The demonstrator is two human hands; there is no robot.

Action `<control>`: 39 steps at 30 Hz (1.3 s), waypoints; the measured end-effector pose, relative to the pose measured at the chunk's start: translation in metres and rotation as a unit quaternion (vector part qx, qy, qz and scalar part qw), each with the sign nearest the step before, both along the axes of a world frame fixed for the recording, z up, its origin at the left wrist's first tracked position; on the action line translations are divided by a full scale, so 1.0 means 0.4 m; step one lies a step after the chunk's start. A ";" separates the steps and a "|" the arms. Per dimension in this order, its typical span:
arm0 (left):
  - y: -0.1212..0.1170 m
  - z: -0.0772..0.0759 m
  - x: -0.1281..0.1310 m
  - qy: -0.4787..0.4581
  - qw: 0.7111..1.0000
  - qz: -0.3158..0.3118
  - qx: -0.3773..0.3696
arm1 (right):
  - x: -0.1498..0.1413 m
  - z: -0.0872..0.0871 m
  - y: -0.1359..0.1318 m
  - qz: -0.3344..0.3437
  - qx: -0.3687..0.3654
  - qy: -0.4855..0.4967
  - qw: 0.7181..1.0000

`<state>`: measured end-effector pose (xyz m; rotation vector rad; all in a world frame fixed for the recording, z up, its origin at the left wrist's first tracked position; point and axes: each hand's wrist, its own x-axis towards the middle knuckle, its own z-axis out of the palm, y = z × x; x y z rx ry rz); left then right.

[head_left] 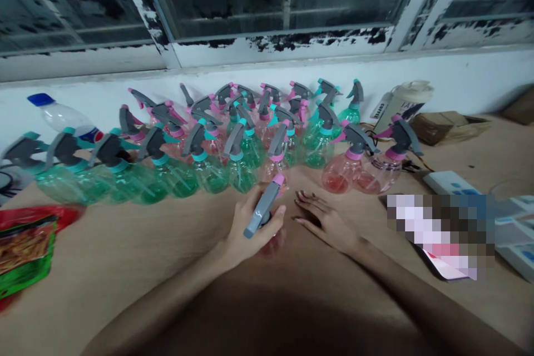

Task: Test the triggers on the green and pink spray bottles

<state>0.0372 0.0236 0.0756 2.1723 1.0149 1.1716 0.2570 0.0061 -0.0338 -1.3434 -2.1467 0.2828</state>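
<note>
A pink spray bottle with a grey trigger head [263, 208] stands close in front of me, my left hand [246, 228] wrapped round its neck. To its right, my right hand [327, 222] rests palm down on the table with fingers spread, touching no bottle. Directly behind the held bottle is another pink spray bottle [276, 158]. A row of green spray bottles [177, 175] runs off to the left, and two pink spray bottles [340, 169] stand to the right. More pink and green bottles crowd behind, partly hidden.
A blue-capped plastic bottle [62, 114] leans at the back left. On the left lies a red and green snack packet [27, 245]. A phone [448, 270], partly pixelated, white boxes [450, 186], a brown paper bag [442, 128] and a coffee bag [400, 103] are on the right.
</note>
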 end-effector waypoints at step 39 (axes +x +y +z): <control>0.030 0.008 0.102 -0.012 0.987 -0.149 -0.061 | -0.110 0.199 -0.120 -0.102 -0.034 0.060 0.992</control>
